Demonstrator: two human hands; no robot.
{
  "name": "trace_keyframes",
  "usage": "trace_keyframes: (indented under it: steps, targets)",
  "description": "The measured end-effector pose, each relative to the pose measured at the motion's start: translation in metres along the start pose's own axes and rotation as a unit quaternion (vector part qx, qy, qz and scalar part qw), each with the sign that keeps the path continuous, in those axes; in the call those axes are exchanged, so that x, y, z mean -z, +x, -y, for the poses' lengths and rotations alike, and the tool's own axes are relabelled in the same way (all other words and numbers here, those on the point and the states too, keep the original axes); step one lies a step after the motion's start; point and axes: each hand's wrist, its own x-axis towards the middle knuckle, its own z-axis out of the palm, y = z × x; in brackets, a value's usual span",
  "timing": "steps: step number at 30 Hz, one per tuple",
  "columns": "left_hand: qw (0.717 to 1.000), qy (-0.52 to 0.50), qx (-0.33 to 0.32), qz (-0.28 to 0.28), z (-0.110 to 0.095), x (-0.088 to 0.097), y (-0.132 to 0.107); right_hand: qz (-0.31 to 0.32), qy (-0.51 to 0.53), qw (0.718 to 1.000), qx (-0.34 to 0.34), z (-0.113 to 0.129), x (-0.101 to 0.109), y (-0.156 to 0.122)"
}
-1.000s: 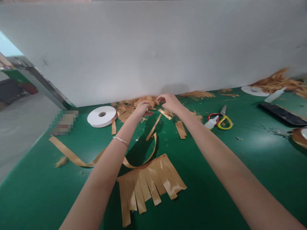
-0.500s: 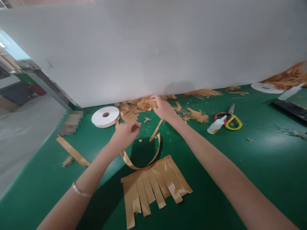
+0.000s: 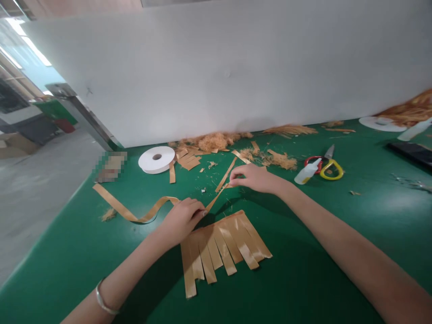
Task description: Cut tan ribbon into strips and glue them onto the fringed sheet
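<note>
A long gold ribbon (image 3: 153, 209) runs from the left of the table through my left hand (image 3: 185, 217) and on to my right hand (image 3: 249, 178). My left fingers are closed on it, just above the gold strip fringe (image 3: 219, 249). The ribbon's far end is pinched between the thumb and fingertips of my right hand, and the stretch between the hands is taut and slanted. The fringe lies flat, its strips fanned toward me from a joined top edge. A loose gold strip (image 3: 225, 175) lies beyond the ribbon, near my right fingertips.
White tape roll (image 3: 148, 163), short cut pieces (image 3: 189, 160) and frayed gold fibres (image 3: 216, 141) lie along the white panel (image 3: 236, 67). At right are scissors (image 3: 332, 170), a glue bottle (image 3: 308, 172) and a black phone-like object (image 3: 411, 154).
My right hand has come back from the fibre pile and now pinches the ribbon's end. My left hand has moved toward the fringe. The ribbon's curl has been drawn out straight between them.
</note>
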Motion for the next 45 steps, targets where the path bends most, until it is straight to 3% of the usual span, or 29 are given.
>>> trace_keyframes:
  steps: [3, 9, 13, 17, 22, 25, 30, 32, 34, 36, 37, 39, 41, 43, 44, 45]
  targets:
    - [0.991, -0.121, 0.052, 0.0, 0.006, 0.008, -0.004, -0.011, 0.111, 0.993, -0.032, 0.002, 0.009, -0.007]
    - [0.964, -0.245, 0.086, 0.059, 0.007, 0.017, -0.004, -0.025, 0.163, 0.986, -0.031, 0.012, 0.014, -0.018]
    - [0.949, -0.313, 0.024, 0.044, -0.011, 0.019, 0.018, -0.011, 0.199, 0.98, -0.008, 0.019, 0.01, -0.017]
    - [0.957, -0.283, -0.051, 0.044, -0.027, 0.016, 0.045, -0.001, 0.211, 0.977, 0.008, 0.019, 0.006, -0.015]
    - [0.958, -0.284, -0.023, 0.031, -0.022, 0.011, 0.059, -0.069, 0.164, 0.984, -0.007, 0.018, 0.013, -0.019]
    - [0.95, -0.304, -0.055, 0.043, -0.017, 0.011, 0.059, -0.094, 0.121, 0.988, -0.01, 0.025, 0.02, -0.025]
    - [0.917, -0.373, -0.12, 0.076, -0.024, 0.014, 0.056, -0.013, 0.056, 0.998, -0.001, 0.034, 0.023, -0.028]
    - [0.927, -0.348, -0.116, 0.072, -0.029, 0.013, 0.054, 0.004, 0.036, 0.999, 0.008, 0.038, 0.021, -0.03]
    - [0.94, -0.317, -0.113, 0.055, -0.032, 0.012, 0.052, -0.04, -0.035, 0.998, 0.026, 0.047, 0.021, -0.036]
    - [0.944, -0.311, -0.111, 0.023, -0.033, 0.01, 0.05, -0.158, -0.147, 0.974, 0.062, 0.058, 0.027, -0.051]
    - [0.943, -0.316, -0.103, 0.003, -0.032, 0.009, 0.05, -0.239, -0.203, 0.946, 0.08, 0.063, 0.034, -0.062]
    - [0.942, -0.324, -0.078, -0.038, -0.029, 0.009, 0.052, -0.415, -0.257, 0.869, 0.081, 0.061, 0.056, -0.085]
    - [0.946, -0.313, -0.057, -0.068, -0.025, 0.009, 0.054, -0.575, -0.249, 0.779, -0.014, 0.039, 0.085, -0.108]
    - [0.953, -0.286, -0.055, -0.082, -0.022, 0.009, 0.056, -0.607, -0.227, 0.745, -0.156, -0.004, 0.116, -0.122]
    - [0.956, -0.274, -0.058, -0.085, -0.021, 0.009, 0.057, -0.573, -0.239, 0.747, -0.237, -0.031, 0.128, -0.126]
    - [0.958, -0.266, -0.06, -0.084, -0.02, 0.008, 0.057, -0.502, -0.244, 0.77, -0.31, -0.059, 0.136, -0.127]
